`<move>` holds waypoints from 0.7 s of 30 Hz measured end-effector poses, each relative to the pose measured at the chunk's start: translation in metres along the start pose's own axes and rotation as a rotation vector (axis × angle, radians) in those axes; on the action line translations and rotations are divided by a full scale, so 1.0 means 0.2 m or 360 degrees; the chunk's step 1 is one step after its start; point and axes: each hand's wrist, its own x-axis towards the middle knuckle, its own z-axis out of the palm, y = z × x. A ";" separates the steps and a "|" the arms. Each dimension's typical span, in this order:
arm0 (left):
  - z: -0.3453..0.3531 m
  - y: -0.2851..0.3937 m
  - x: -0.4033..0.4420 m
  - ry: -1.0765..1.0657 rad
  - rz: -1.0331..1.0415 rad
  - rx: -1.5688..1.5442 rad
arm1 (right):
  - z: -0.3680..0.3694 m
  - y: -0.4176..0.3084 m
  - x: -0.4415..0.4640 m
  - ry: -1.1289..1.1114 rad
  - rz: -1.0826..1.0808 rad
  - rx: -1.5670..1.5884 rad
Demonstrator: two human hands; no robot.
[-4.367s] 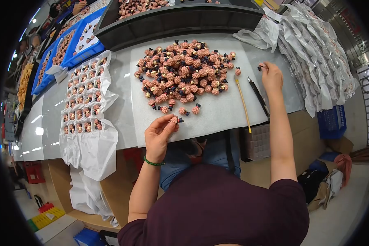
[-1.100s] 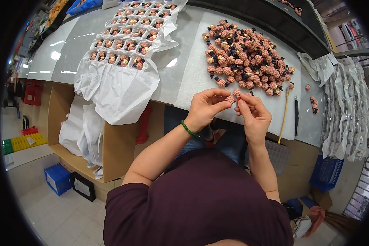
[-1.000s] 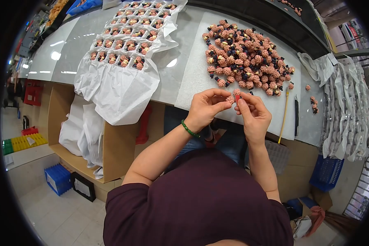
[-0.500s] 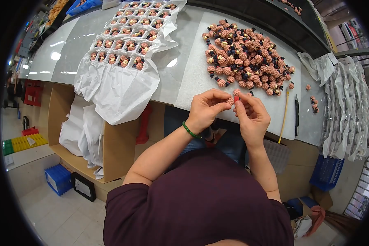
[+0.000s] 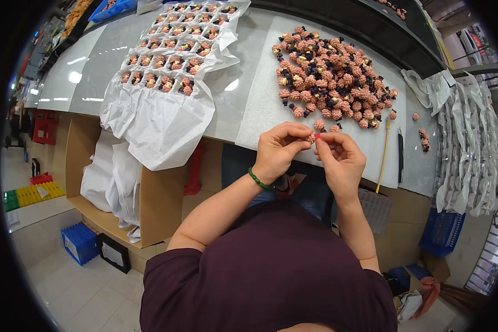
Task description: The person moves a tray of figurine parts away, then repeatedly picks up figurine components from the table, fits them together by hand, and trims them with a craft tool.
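At the front edge of the table, my left hand (image 5: 278, 150) pinches a small pink knobbly figurine (image 5: 311, 138) between thumb and fingertips. Close against it, my right hand (image 5: 340, 163) is closed on a small red piece (image 5: 317, 136), mostly covered by the fingers. Whether the red piece is joined to the figurine I cannot tell. Just beyond my fingertips lie a few loose figurines (image 5: 319, 125). Behind them spreads a large pile of pink figurines (image 5: 337, 77) with dark blue and cream parts, on a white foam sheet (image 5: 260, 110).
To the left, a compartment tray lined with white tissue (image 5: 155, 119) holds rows of figurines. A cardboard box (image 5: 163, 199) with white sheets stands below it. At right lie a yellow-handled thin tool (image 5: 383, 157), a black pen-like tool (image 5: 400, 157) and stacked clear plastic trays (image 5: 465, 149).
Both hands stay together at the table edge, with small finger shifts. The red piece shows less between the fingertips, and the loose figurines behind are more visible.
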 end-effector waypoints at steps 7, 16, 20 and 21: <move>0.00 0.01 0.00 0.0025 -0.0071 -0.0066 | 0.01 0.01 0.00 0.0037 -0.0027 0.0030; 0.01 0.06 0.01 0.0149 -0.0348 -0.0214 | 0.04 0.03 0.00 0.0085 -0.0186 0.0066; 0.03 0.04 0.00 0.0224 -0.0331 -0.0111 | 0.04 0.03 -0.01 0.0066 -0.0183 0.0016; 0.03 0.04 0.00 0.0235 -0.0339 -0.0121 | 0.04 0.03 0.00 0.0076 -0.0175 0.0039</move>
